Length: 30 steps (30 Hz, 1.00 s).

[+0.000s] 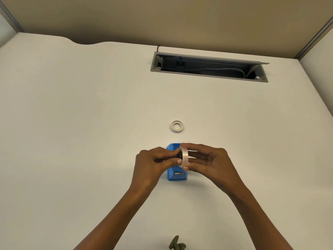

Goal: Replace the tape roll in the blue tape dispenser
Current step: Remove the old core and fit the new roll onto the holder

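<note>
The blue tape dispenser (177, 175) sits on the white desk just below my hands, partly hidden by them. My right hand (207, 159) pinches a clear tape roll (184, 157) upright above the dispenser. My left hand (153, 162) grips a small black hub (179, 154) pressed against the left face of that roll. A second, thinner white roll or ring (177, 126) lies flat on the desk, a little beyond the dispenser.
An open grey cable tray (209, 66) with wires inside is set into the desk at the back. Beige partition walls stand behind the desk. A small dark green object (176, 245) pokes in at the bottom edge.
</note>
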Each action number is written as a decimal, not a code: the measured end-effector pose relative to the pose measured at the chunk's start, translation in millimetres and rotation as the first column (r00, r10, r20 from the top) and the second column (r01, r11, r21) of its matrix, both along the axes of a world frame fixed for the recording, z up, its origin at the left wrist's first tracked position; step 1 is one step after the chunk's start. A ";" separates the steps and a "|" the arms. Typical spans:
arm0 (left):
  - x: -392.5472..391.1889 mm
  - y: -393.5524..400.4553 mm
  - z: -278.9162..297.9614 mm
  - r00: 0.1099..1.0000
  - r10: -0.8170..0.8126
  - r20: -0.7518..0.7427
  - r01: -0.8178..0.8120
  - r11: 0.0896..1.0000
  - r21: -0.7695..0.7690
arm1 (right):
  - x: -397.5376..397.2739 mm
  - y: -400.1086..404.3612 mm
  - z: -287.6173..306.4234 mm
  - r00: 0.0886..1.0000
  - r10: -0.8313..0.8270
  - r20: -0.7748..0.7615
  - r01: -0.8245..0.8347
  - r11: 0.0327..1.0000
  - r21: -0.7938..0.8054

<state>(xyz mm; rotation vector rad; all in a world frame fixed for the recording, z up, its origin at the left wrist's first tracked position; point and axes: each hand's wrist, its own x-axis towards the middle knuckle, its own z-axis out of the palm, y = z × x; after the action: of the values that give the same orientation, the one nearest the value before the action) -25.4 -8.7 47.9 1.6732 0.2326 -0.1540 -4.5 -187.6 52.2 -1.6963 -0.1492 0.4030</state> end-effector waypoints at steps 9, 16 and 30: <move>5.6 3.1 -8.4 0.997 -0.055 0.060 0.043 0.980 0.196 | 10.3 6.6 -18.1 0.978 -0.008 0.208 0.061 0.965 -0.253; 4.8 4.3 -17.0 0.998 0.055 0.009 -0.056 0.994 0.089 | 14.5 11.3 -26.4 0.982 0.002 0.190 0.041 0.974 -0.222; -13.3 -60.5 -18.5 0.717 -0.635 0.289 0.275 0.638 0.719 | 3.2 -50.0 -55.0 0.862 -0.494 -0.114 0.505 0.822 0.264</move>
<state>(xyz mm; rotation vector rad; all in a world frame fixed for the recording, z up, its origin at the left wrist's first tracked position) -38.6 -69.2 29.3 2.3647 -0.6812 0.0015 -1.3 -237.6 -2.8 -1.3709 0.2604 0.0142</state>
